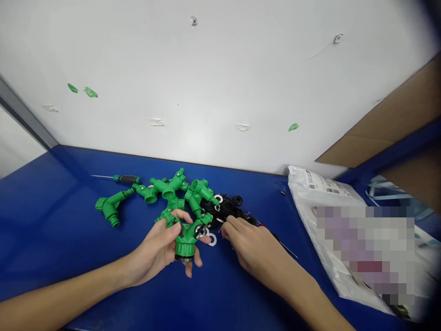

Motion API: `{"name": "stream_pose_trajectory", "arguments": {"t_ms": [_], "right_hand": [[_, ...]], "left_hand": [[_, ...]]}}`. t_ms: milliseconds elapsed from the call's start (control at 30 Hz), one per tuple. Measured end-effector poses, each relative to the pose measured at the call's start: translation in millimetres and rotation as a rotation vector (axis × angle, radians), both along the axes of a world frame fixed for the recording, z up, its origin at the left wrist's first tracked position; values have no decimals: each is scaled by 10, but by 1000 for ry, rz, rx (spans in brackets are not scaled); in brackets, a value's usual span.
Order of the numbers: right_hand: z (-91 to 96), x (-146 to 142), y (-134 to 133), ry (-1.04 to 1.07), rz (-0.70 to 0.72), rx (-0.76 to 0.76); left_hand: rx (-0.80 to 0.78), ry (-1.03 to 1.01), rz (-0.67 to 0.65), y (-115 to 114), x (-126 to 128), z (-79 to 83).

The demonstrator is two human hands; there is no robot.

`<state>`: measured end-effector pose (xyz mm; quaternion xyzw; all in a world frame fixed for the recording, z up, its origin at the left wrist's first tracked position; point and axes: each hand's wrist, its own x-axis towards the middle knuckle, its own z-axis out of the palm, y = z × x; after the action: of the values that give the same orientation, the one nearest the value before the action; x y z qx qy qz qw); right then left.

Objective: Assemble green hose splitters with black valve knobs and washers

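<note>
Down on the blue bench (44, 220), your left hand (155, 248) gripped a green hose splitter (186, 241). Your right hand (250, 246) curled by black fittings (223, 207); can't tell if it held anything.

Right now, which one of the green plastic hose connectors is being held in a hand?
The Y-shaped connector in the left hand, black ring at its lower end; the others lie on the blue table.

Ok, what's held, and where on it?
The left hand grips a green plastic Y hose connector around its body. The right hand is at black fittings; any hold can't be told.
</note>
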<state>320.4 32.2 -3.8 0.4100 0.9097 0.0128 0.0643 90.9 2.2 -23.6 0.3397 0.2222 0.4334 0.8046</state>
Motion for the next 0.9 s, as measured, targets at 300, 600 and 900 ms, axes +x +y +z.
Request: {"name": "stream_pose_trajectory", "arguments": {"t_ms": [300, 600, 900], "right_hand": [[47, 89, 13, 151, -5, -71], [18, 61, 19, 94, 23, -121], [86, 89, 26, 703, 22, -232]], "left_hand": [[7, -8, 4, 13, -2, -2], [7, 0, 11, 14, 2, -20], [2, 4, 8, 0, -5, 7]]}}
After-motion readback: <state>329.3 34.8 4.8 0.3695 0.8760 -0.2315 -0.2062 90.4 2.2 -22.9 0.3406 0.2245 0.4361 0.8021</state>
